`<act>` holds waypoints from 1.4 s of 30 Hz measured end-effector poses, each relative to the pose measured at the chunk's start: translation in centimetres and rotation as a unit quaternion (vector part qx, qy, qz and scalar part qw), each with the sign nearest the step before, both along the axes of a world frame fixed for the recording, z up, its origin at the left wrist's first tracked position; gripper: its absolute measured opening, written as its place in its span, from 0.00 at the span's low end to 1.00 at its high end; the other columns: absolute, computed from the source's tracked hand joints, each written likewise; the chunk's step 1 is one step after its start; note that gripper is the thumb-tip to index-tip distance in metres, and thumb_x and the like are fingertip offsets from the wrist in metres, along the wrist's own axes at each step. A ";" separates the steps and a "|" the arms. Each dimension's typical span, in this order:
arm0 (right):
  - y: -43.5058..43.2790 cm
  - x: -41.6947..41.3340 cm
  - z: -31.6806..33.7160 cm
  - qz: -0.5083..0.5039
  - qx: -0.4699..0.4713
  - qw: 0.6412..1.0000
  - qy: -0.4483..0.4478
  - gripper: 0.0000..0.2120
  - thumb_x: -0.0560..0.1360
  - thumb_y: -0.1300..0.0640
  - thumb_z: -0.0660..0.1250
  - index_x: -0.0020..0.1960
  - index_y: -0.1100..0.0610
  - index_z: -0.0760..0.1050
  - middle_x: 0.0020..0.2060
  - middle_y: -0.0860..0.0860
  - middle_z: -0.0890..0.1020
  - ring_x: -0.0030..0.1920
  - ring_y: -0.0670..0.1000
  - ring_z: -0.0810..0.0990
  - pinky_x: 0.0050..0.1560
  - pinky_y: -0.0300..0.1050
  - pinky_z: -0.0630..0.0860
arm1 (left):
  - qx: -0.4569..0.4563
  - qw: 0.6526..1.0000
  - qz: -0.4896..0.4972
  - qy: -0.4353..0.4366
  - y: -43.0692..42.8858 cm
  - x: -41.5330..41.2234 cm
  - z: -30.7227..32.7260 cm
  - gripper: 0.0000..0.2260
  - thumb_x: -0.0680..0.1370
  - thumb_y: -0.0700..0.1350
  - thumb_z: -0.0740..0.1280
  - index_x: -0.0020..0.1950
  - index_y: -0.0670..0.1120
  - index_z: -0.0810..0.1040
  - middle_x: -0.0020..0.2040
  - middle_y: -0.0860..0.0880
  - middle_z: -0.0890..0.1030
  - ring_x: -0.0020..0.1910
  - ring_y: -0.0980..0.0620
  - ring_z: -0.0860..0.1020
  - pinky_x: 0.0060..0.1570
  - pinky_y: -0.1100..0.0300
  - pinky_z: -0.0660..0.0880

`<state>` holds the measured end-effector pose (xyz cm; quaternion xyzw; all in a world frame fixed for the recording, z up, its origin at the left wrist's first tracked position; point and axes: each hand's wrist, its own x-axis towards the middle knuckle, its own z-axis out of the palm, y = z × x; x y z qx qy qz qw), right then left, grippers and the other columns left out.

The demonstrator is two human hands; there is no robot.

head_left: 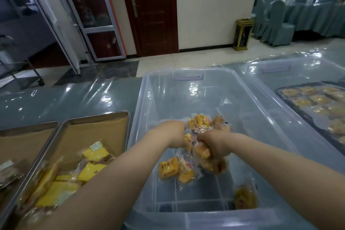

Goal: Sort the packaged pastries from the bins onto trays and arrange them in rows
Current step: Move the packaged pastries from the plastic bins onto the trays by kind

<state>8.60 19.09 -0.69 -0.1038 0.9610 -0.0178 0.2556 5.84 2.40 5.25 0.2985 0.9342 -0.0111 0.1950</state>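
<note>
Within the clear bin (143, 110), centre, both hands are lowered among the loose packets (176, 171). Right hand (214, 145): fingers curled round a bun (202, 152) in its wrapper, with other buns (212, 166) bunched beneath it. Left hand (177, 134): turned down into the packets just beside the right; its fingers are hidden behind the wrist, so whether it grips anything cannot be told.

Contents of the bin: a small cluster round the hands and one lone packet (244, 197) near the front wall. Most of the floor is bare, so this bin is judged nearly emptied.

Just beside the bin on the left, a paper-lined tray (104, 123) holds yellow cake slices (89, 172) in a loose heap, not rows; arranging them appears not yet done. A second tray (28, 136), farther left, shows a blurred wrapper (9, 172) at the frame edge, perhaps with more out of view.

On the right, a second bin (280, 67) contains a dark tray (313, 120) of round pastries (308, 102) set in rows, apparently a finished batch.
</note>
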 end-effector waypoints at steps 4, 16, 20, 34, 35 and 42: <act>-0.5 0.5 -0.8 0.017 0.003 1.000 -0.010 0.28 0.66 0.58 0.75 0.63 0.52 0.69 0.57 0.53 0.77 0.54 0.56 0.77 0.55 0.51 0.75 | -0.080 0.994 -0.002 -0.073 1.6 -1.3 -2.8 0.25 0.76 0.49 0.68 0.71 0.44 0.68 0.69 0.44 0.71 0.65 0.43 0.71 0.60 0.53 0.68; -2.0 -0.6 -2.0 0.053 0.035 0.996 -0.064 0.28 0.68 0.63 0.71 0.65 0.51 0.69 0.59 0.52 0.75 0.59 0.56 0.74 0.61 0.55 0.73 | -0.070 0.987 0.008 -0.142 -0.8 0.8 -8.9 0.09 0.74 0.53 0.66 0.49 0.51 0.72 0.55 0.46 0.80 0.48 0.46 0.77 0.44 0.60 0.69; -2.0 -1.1 -0.9 0.040 0.038 0.996 -0.074 0.30 0.69 0.63 0.70 0.68 0.50 0.66 0.61 0.52 0.74 0.57 0.55 0.74 0.59 0.54 0.74 | -0.090 0.987 0.035 -0.132 -1.3 -0.7 -8.2 0.15 0.72 0.50 0.69 0.56 0.47 0.74 0.57 0.46 0.79 0.52 0.47 0.78 0.47 0.58 0.73; 0.6 -7.0 0.7 -0.040 0.106 0.992 0.060 0.24 0.75 0.65 0.63 0.69 0.53 0.66 0.61 0.55 0.74 0.60 0.60 0.73 0.60 0.53 0.71 | -0.197 0.961 -0.004 -0.193 3.8 -2.1 -11.5 0.43 0.67 0.62 0.73 0.76 0.51 0.57 0.73 0.46 0.64 0.65 0.41 0.70 0.62 0.49 0.71; 0.9 -7.2 0.0 -0.028 0.120 0.990 0.061 0.26 0.76 0.65 0.61 0.72 0.52 0.62 0.64 0.58 0.72 0.65 0.64 0.69 0.65 0.58 0.68 | -0.228 0.957 -0.010 -0.179 3.6 -1.8 -12.6 0.49 0.67 0.63 0.72 0.77 0.51 0.48 0.77 0.43 0.54 0.69 0.38 0.65 0.64 0.45 0.68; 1.6 -7.6 -1.3 -0.045 0.116 0.992 -0.004 0.32 0.76 0.62 0.64 0.75 0.50 0.55 0.71 0.62 0.61 0.71 0.66 0.60 0.68 0.59 0.63 | -0.196 0.977 0.015 -0.077 3.3 -1.7 -15.4 0.39 0.75 0.55 0.66 0.76 0.50 0.44 0.73 0.36 0.54 0.65 0.31 0.64 0.59 0.37 0.70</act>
